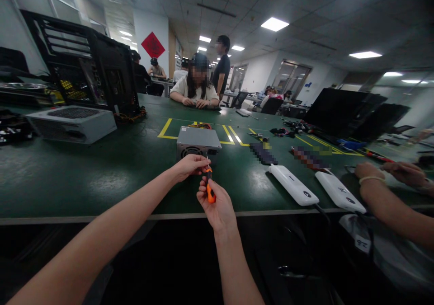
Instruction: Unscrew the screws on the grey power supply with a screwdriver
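My right hand [217, 203] is wrapped round the orange and black handle of a screwdriver [210, 193], whose thin shaft points away from me. At the shaft, the fingertips of my left hand [191, 166] are pinched together; whether a small screw is between them too is hidden. Just beyond both hands, a grey metal computer power supply [198, 138] lies on the green table [135, 178]. Its fan grille and power socket face me, partly covered by my left hand. Behind it shows a bundle of coloured cables [200, 125].
To the left stand an open black computer case [84, 65] and another power supply [73, 122]. At right lie two white power banks [293, 185] with phones, a co-worker's hands [369, 174] and dark monitors [342, 113]. Across the table sits a person [196, 83].
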Demonstrator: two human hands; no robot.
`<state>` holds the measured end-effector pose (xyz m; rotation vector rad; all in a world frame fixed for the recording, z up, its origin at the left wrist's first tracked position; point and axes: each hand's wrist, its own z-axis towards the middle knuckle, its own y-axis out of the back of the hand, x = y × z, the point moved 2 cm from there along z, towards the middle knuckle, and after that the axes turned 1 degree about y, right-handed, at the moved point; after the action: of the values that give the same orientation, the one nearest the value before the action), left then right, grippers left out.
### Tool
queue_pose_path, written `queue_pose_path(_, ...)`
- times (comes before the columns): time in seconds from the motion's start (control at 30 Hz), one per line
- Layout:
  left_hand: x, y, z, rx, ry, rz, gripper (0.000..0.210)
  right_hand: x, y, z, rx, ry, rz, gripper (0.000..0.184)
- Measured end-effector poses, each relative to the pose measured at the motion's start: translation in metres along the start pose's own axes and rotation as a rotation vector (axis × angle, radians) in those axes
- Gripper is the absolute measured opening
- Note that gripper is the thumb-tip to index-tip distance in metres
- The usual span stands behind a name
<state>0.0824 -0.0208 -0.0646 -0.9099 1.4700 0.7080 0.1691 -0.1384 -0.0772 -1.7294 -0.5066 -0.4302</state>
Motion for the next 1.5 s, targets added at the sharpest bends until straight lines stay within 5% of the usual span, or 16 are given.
queue_pose_path(0.3, -0.005, -0.001, 0.0, -0.054, 0.027, -0.093, 0.019, 0.002, -0.007, 0.001, 0.13, -0.106, -0.043, 0.032)
queue_pose_path(0.53, -0.005, -0.003, 0.0, -0.088, 0.01, -0.036, 0.024, -0.001, -0.001, 0.004, 0.116, 0.025, -0.049, 0.01)
queue_pose_path(0.73, -0.004, 0.0, 0.002, -0.043, -0.001, -0.098, 0.025, 0.004, -0.006, 0.006, 0.119, -0.175, 0.017, 0.019)
queue_pose_path(0.83, -0.005, -0.002, 0.004, -0.08, 0.007, -0.052, 0.019, 0.006, -0.007, 0.01, 0.074, -0.152, 0.038, 0.019)
queue_pose_path(1.0, -0.014, 0.005, -0.003, -0.194, -0.141, 0.341, 0.025, 0.009, -0.007, 0.014, 0.039, -0.114, 0.046, 0.012)
queue_pose_path(1.13, -0.029, 0.019, -0.016, -0.581, -0.642, 0.922, 0.02, 0.011, -0.009, 0.012, 0.068, -0.24, 0.062, 0.017)
queue_pose_path(1.27, -0.03, 0.023, -0.013, -0.533, -0.763, 1.21, 0.027, 0.009, -0.011, 0.012, 0.078, -0.241, 0.067, 0.019)
queue_pose_path(1.5, -0.03, 0.029, -0.007, -0.527, -0.727, 1.22, 0.024, 0.0, -0.016, 0.016, -0.023, -0.127, 0.072, 0.024)
